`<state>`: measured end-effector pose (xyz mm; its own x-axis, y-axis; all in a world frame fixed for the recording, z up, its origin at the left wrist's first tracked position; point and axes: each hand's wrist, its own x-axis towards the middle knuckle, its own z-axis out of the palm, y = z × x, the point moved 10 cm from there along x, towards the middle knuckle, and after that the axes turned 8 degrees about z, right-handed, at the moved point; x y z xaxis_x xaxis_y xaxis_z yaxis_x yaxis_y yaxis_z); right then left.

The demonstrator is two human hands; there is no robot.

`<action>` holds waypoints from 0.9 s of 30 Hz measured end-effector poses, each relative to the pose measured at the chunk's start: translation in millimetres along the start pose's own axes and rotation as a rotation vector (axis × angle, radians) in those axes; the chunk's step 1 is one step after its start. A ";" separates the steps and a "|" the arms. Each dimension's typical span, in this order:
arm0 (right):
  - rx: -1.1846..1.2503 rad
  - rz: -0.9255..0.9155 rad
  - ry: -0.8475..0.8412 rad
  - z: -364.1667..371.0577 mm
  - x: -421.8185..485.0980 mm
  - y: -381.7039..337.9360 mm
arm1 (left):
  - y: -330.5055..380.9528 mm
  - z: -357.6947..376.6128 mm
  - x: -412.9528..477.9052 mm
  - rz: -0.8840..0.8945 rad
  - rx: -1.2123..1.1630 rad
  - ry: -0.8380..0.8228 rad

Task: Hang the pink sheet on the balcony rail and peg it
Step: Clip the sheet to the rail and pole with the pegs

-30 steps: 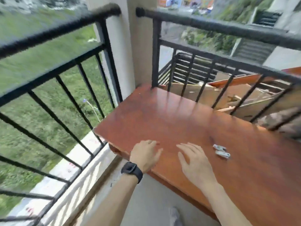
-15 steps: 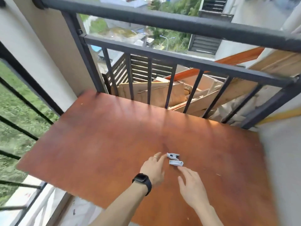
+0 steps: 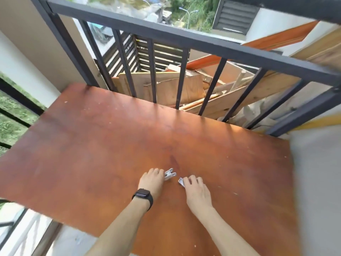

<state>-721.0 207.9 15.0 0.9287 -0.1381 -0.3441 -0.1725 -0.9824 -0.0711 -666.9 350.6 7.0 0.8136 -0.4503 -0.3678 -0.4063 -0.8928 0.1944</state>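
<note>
Two grey pegs lie on a reddish-brown wooden table (image 3: 110, 148). My left hand (image 3: 151, 182), with a black watch on its wrist, pinches the left peg (image 3: 170, 174) at one end. My right hand (image 3: 196, 189) has its fingers curled over the right peg (image 3: 181, 181), of which only the tip shows. The black balcony rail (image 3: 184, 39) runs along the far side of the table. No pink sheet is in view.
Beyond the rail's bars lies a heap of wooden boards and planks (image 3: 184, 89). A second stretch of railing (image 3: 16, 100) stands at the left over grass. A pale wall (image 3: 317, 172) borders the table on the right.
The view has swung right from the left railing to the table. Both hands moved forward onto the pegs; each now has its fingers on one, and the pegs lie a little further apart.
</note>
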 end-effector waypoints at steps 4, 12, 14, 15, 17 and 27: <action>0.273 0.136 -0.233 -10.4 -12.5 -7.8 | -42.8 -36.9 -55.3 -0.130 -0.190 0.147; 1.264 0.154 -0.190 -107.5 -124.9 -102.4 | -121.4 -112.6 -231.0 -0.244 -0.724 0.480; 1.388 0.086 -0.240 -121.3 -151.1 -146.8 | -133.9 -120.4 -288.4 -0.254 -0.821 0.533; 1.418 0.048 -0.274 -124.8 -162.9 -171.4 | -139.7 -122.6 -316.9 -0.265 -0.857 0.560; 1.427 -0.040 -0.339 -128.6 -187.2 -224.7 | -152.8 -124.6 -371.6 -0.293 -0.888 0.616; 0.815 -0.935 -0.798 -126.1 -398.7 -475.1 | -183.6 -103.2 -669.5 -0.748 -0.964 0.989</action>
<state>-967.9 713.9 304.1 0.4278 0.8620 -0.2718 -0.0094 -0.2965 -0.9550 -1094.1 816.9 311.4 0.7974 0.6034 0.0009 0.2915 -0.3865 0.8750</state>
